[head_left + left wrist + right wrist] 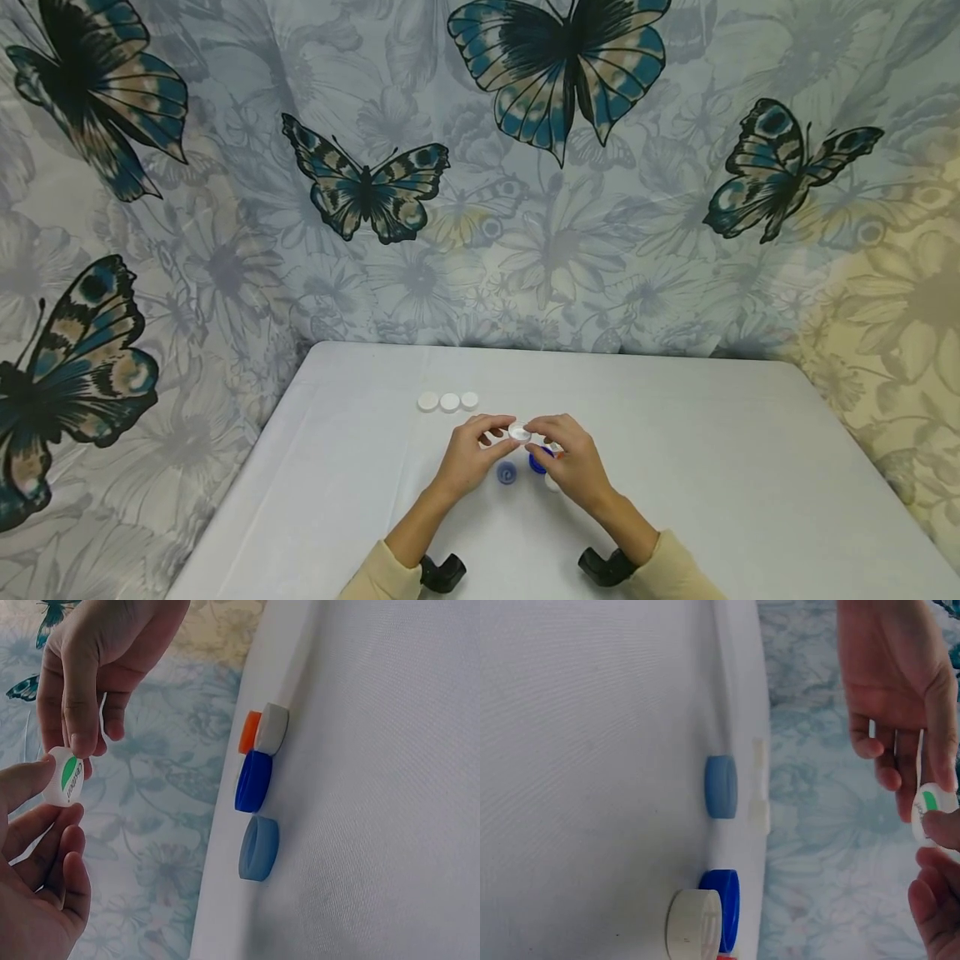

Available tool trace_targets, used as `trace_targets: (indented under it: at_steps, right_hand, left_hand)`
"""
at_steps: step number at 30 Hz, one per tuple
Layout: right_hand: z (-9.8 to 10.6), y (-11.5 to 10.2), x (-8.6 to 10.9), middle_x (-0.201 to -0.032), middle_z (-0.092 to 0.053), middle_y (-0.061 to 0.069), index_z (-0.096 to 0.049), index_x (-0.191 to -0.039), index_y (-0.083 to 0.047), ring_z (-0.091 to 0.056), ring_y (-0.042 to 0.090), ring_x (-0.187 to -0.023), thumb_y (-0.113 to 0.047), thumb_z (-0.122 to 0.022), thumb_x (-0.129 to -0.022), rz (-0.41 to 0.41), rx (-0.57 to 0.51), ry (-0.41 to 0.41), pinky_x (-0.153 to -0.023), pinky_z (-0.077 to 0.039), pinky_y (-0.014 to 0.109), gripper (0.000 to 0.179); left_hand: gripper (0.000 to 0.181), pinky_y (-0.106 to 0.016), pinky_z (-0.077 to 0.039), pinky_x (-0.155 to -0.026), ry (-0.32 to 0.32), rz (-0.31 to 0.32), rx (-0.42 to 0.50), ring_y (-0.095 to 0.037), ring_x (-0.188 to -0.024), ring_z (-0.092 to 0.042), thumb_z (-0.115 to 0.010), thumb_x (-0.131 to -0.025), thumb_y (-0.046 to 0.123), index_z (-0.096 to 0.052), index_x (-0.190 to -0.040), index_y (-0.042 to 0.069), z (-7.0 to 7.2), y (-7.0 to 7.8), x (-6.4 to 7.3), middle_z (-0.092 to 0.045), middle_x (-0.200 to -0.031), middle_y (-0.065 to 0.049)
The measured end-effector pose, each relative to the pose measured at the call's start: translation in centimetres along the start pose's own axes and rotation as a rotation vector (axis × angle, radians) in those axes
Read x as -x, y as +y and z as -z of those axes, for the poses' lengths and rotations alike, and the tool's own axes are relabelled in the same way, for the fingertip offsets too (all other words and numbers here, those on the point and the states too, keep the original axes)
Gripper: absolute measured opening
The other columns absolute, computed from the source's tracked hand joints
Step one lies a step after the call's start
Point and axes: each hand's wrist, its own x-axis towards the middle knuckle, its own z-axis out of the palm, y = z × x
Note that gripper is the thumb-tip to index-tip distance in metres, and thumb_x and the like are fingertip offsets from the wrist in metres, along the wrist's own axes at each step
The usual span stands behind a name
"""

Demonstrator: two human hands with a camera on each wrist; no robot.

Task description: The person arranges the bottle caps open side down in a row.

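Note:
A white bottle cap (519, 432) is held up above the table between both hands. My left hand (467, 460) pinches its left edge between thumb and fingers. From the other side, my right hand (576, 465) pinches it too. Seen from the left wrist, the cap's top (67, 780) carries a green leaf and dark lettering. Below the hands lie a light blue cap (259, 849), a dark blue cap (253, 781), a white cap (272, 729) and an orange cap (249, 732). The right hand partly hides this group in the head view.
Farther back on the white table (697, 450), three white caps stand side by side in a row: a left one (427, 402), a middle one (449, 402) and a right one (469, 401). A butterfly-print cloth (555, 275) hangs behind the table's far edge.

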Motion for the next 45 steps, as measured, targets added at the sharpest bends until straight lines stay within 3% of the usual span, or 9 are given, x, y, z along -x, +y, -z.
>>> trace_targets:
  at_steps: [6, 13, 23, 29, 33, 37, 40, 45]
  right_hand:
    - [-0.2, 0.1, 0.1, -0.094, -0.073, 0.007, -0.073, -0.096, -0.001, -0.062, 0.018, -0.081, 0.009, -0.083, -0.063, 0.066, 0.042, 0.051, -0.071, -0.050, 0.013, 0.036]
    - [-0.1, 0.2, -0.1, -0.094, -0.069, 0.009, -0.074, -0.094, 0.002, -0.064, 0.023, -0.085, 0.013, -0.082, -0.060, 0.090, 0.026, 0.078, -0.081, -0.049, 0.012, 0.037]
    - [-0.1, 0.3, 0.2, -0.080, -0.069, 0.006, -0.071, -0.105, 0.004, -0.059, 0.011, -0.066, 0.015, -0.077, -0.065, 0.044, -0.060, 0.056, -0.059, -0.048, 0.014, 0.042]
    - [-0.2, 0.1, 0.4, -0.074, -0.067, 0.003, -0.070, -0.106, 0.005, -0.053, 0.004, -0.062, 0.011, -0.079, -0.066, 0.021, -0.067, 0.016, -0.057, -0.044, 0.011, 0.041]
    - [-0.1, -0.1, 0.5, -0.079, -0.067, 0.003, -0.070, -0.105, 0.004, -0.055, 0.005, -0.064, 0.007, -0.082, -0.066, -0.021, -0.063, -0.005, -0.055, -0.047, 0.017, 0.041]
    - [0.0, -0.3, 0.3, -0.088, -0.067, 0.006, -0.072, -0.101, 0.001, -0.060, 0.014, -0.071, 0.003, -0.081, -0.071, -0.104, -0.104, -0.022, -0.057, -0.052, 0.023, 0.032]
    - [0.2, -0.5, 0.1, -0.092, -0.069, 0.007, -0.073, -0.100, 0.000, -0.062, 0.020, -0.074, 0.003, -0.080, -0.073, -0.160, -0.146, -0.040, -0.061, -0.054, 0.024, 0.028]
    - [0.5, -0.8, -0.1, -0.091, -0.070, 0.006, -0.073, -0.100, -0.001, -0.062, 0.016, -0.074, 0.002, -0.080, -0.074, -0.219, -0.176, -0.064, -0.062, -0.054, 0.021, 0.027]
  left_hand:
    - [0.033, -0.039, -0.054, -0.078, 0.018, -0.011, 0.009, -0.023, -0.090, -0.064, -0.072, -0.088, 0.023, -0.070, -0.115, 0.005, 0.0, 0.1, 0.0, -0.072, -0.104, -0.008]
    - [0.032, -0.037, -0.055, -0.077, 0.021, -0.021, 0.013, -0.023, -0.090, -0.064, -0.070, -0.090, 0.025, -0.070, -0.115, 0.005, -0.3, 0.0, 0.0, -0.072, -0.103, -0.009]
    - [0.026, -0.021, -0.050, -0.074, 0.027, 0.010, 0.027, -0.011, -0.086, -0.062, -0.066, -0.093, 0.024, -0.073, -0.111, 0.007, -0.4, 0.0, -0.1, -0.073, -0.094, -0.004]
    - [0.026, -0.018, -0.048, -0.070, 0.035, 0.035, 0.061, -0.004, -0.079, -0.059, -0.065, -0.094, 0.024, -0.072, -0.111, 0.005, -0.6, 0.1, -0.1, -0.073, -0.089, -0.006]
    - [0.026, -0.017, -0.047, -0.066, 0.028, 0.044, 0.085, -0.001, -0.074, -0.057, -0.065, -0.094, 0.024, -0.072, -0.110, 0.004, -0.6, 0.0, -0.1, -0.073, -0.087, -0.008]
    - [0.028, -0.018, -0.048, -0.067, -0.011, 0.038, 0.063, 0.000, -0.075, -0.056, -0.070, -0.090, 0.023, -0.072, -0.111, 0.004, -0.3, 0.0, -0.1, -0.072, -0.087, -0.007]
    - [0.032, -0.019, -0.049, -0.070, -0.044, 0.023, 0.021, -0.001, -0.077, -0.056, -0.073, -0.087, 0.023, -0.071, -0.114, 0.005, -0.1, 0.0, -0.1, -0.071, -0.089, -0.005]
    - [0.033, -0.020, -0.049, -0.071, -0.076, -0.015, -0.021, -0.006, -0.080, -0.058, -0.074, -0.087, 0.024, -0.071, -0.115, 0.007, 0.2, -0.2, -0.1, -0.072, -0.090, -0.003]
